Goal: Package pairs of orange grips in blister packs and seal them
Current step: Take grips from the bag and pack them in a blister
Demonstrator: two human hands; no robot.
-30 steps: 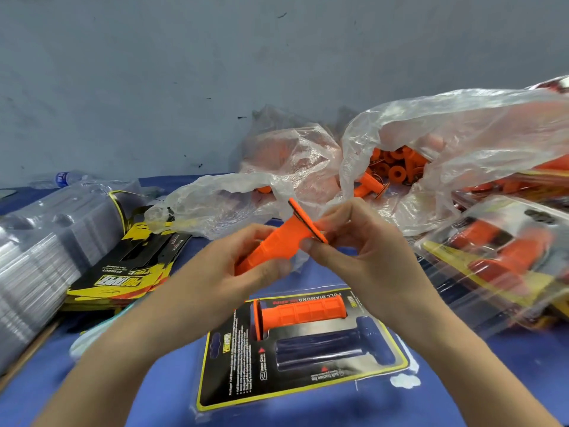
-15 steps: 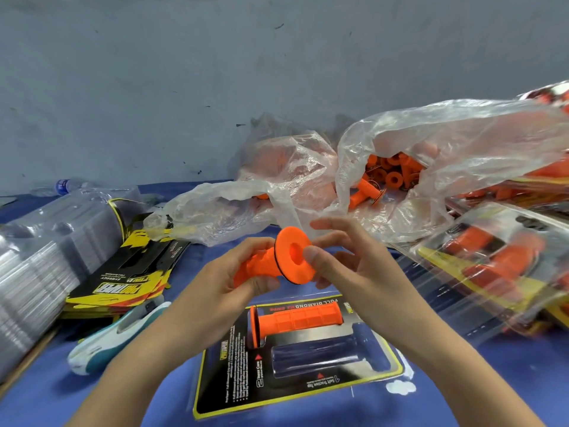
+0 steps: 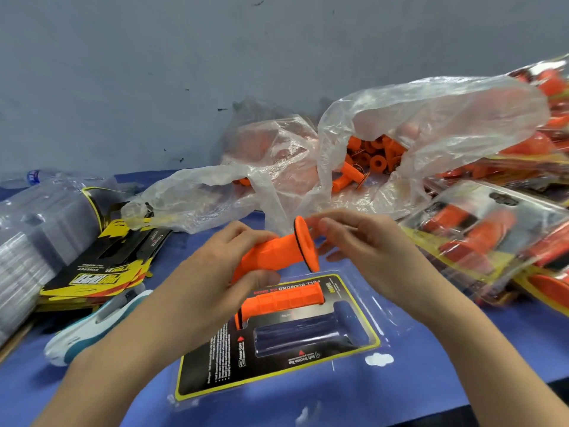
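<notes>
Grip (image 3: 271, 251), orange, held over one blister pack (image 3: 277, 365) at lower centre.
Left hand (image 3: 212, 272) wraps round its barrel (flange pointing right); right hand (image 3: 378, 254) stretches blurred fingers to that flange, and I cannot tell if they touch. Below, a second grip (image 3: 283, 298) fills one of the pack's two cavities.

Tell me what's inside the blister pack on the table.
One orange grip is seated; the cavity below it is empty. The left hand, gripping a second grip, covers the pack's upper-left corner.
</notes>
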